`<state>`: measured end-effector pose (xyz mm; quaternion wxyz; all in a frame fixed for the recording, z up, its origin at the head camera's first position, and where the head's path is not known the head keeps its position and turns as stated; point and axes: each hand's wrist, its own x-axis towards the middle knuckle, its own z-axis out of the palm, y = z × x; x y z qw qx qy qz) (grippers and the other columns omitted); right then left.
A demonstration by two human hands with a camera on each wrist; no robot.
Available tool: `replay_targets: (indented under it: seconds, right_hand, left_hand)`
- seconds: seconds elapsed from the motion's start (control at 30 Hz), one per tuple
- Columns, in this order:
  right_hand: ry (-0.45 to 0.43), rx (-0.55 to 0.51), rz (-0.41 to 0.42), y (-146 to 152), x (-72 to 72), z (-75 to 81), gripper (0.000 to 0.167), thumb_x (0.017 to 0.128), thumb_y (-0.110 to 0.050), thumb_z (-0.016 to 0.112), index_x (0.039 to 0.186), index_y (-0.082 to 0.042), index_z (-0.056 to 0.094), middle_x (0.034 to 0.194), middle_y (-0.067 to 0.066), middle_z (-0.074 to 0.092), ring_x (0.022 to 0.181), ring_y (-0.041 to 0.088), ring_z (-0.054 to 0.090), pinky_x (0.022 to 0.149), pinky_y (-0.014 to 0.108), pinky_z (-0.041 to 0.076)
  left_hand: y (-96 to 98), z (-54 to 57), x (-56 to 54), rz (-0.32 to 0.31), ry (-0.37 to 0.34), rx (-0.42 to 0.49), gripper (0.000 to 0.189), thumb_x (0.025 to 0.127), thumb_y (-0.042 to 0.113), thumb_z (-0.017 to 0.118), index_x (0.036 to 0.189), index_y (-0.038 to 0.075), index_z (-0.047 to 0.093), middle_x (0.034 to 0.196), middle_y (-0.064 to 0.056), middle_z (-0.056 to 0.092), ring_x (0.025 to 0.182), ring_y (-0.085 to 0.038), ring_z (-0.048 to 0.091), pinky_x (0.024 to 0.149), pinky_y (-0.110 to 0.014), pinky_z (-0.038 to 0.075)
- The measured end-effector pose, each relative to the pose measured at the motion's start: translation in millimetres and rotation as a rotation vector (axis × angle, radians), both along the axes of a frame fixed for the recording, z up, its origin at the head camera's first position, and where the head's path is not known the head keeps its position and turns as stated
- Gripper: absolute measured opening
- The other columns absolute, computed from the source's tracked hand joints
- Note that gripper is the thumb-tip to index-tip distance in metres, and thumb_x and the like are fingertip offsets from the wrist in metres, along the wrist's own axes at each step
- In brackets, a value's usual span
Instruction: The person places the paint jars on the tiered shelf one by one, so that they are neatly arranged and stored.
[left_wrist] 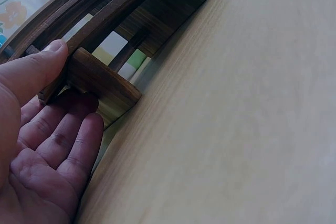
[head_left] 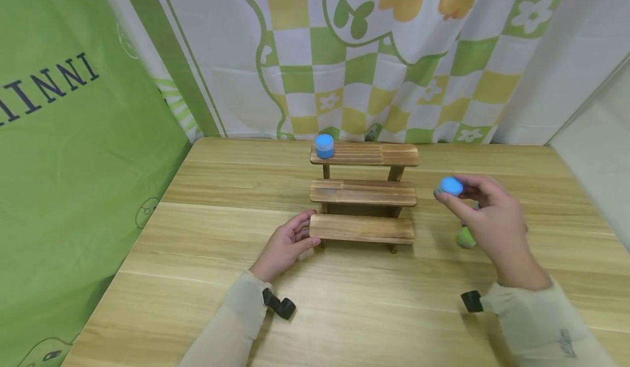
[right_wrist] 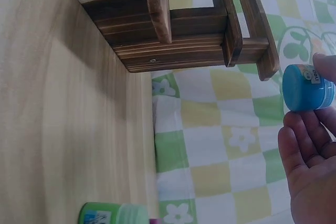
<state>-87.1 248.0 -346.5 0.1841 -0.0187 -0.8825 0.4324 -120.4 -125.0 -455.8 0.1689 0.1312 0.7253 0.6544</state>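
Blue jar, pinched by the right hand at three o'clock from the shelf, seems light, rigid, best side-gripped.

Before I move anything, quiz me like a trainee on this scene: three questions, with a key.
1. Multiple choice: on which tier of the three-tier wooden shelf does a blue jar stand? a) bottom b) middle c) top
2. True or false: the left hand holds a jar.
3. Short answer: what does the right hand hold?

Key:
1. c, near that tier's left end in the head view.
2. False: it holds the left end of the bottom tier.
3. A second blue jar, off the wooden table.
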Motion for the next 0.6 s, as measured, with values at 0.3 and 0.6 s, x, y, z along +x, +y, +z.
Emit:
replay_targets:
  seconds: [0.3, 0.6]
  right_hand:
    - [0.14, -0.002, 0.088, -10.5, -10.0, 8.2, 0.039, 0.083, -0.011, 0.084, 0.117, 0.0, 0.07, 0.101, -0.012, 0.062, 0.092, -0.007, 0.06, 0.084, 0.004, 0.046]
    - [0.147, 0.059, 0.121, -16.7, -16.0, 11.3, 0.036, 0.085, -0.014, 0.083, 0.117, -0.003, 0.071, 0.101, -0.001, 0.064, 0.092, -0.008, 0.058, 0.078, 0.004, 0.045]
  left_hand:
    - [0.7, 0.8, 0.0, 0.0, -0.005, 0.018, 0.067, 0.094, 0.013, 0.072, 0.153, 0.012, 0.041, 0.145, -0.012, 0.053, 0.126, -0.027, 0.058, 0.098, -0.027, 0.052]
    - [0.5, 0.6, -0.1, 0.0, 0.0, 0.011, 0.067, 0.094, 0.014, 0.072, 0.153, 0.012, 0.041, 0.145, -0.012, 0.053, 0.126, -0.027, 0.058, 0.099, -0.027, 0.052]
